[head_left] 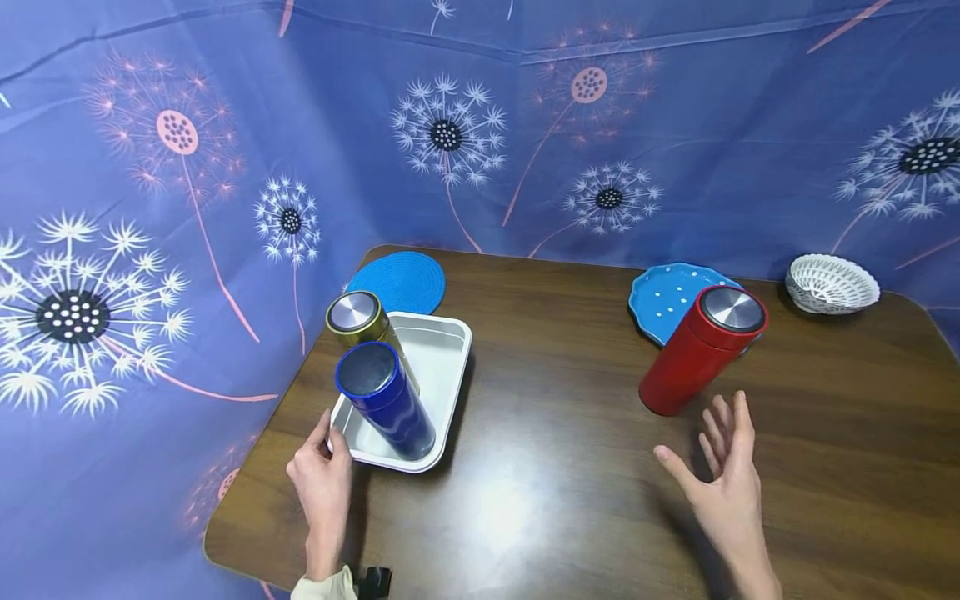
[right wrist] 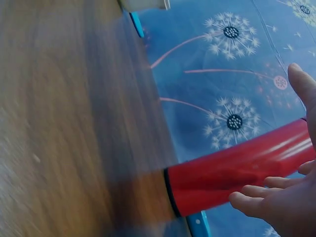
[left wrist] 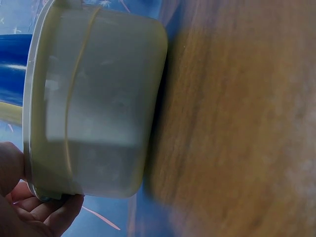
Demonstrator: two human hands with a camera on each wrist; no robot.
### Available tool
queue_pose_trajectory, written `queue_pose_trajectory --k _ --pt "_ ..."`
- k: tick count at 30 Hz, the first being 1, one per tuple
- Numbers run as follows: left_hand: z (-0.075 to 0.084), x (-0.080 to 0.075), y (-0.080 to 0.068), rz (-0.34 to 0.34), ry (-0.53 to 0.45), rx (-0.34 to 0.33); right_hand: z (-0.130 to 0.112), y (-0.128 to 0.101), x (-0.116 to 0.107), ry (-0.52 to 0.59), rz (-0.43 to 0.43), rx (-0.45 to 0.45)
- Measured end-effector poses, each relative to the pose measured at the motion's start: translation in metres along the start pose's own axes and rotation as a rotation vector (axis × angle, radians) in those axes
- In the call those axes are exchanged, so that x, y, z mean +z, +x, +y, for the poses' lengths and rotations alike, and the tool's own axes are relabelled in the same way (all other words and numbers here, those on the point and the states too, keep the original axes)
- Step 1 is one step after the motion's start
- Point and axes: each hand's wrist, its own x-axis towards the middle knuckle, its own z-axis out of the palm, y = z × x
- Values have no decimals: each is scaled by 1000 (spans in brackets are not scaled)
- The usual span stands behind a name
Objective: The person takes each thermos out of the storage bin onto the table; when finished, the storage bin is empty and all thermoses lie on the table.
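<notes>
On the left, my left hand (head_left: 324, 477) grips the near-left corner of a white tray (head_left: 441, 354) between thumb and fingers. In the left wrist view, the fingers curl under the lip of the tray (left wrist: 103, 98). Two flasks stand in the tray: a blue flask (head_left: 388, 404) in front and a gold flask (head_left: 366, 327) with a steel lid, partly hidden behind it. Over on the right, my right hand (head_left: 722, 475) has its thumb and fingers spread, just short of an upright red flask (head_left: 690, 354). Nothing lies in its palm; the red flask (right wrist: 217, 177) overlaps the fingertips in the right wrist view.
Behind the tray lies a round blue placemat (head_left: 405, 282). A blue polka-dot plate (head_left: 663, 292) sits behind the red flask, partly covered by it. A white openwork bowl (head_left: 832, 285) stands at the back right of the wooden table (head_left: 540, 350). Patterned blue cloth (head_left: 517, 150) hangs behind.
</notes>
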Motion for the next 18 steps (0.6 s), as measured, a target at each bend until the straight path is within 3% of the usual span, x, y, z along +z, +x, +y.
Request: queue_pose_trajectory --k 10,18 --pt "-5 2 1 9 -14 11 0 -4 19 4 -51 17" --pt "-6 4 6 4 -24 10 -5 -5 37 5 -112 -20"
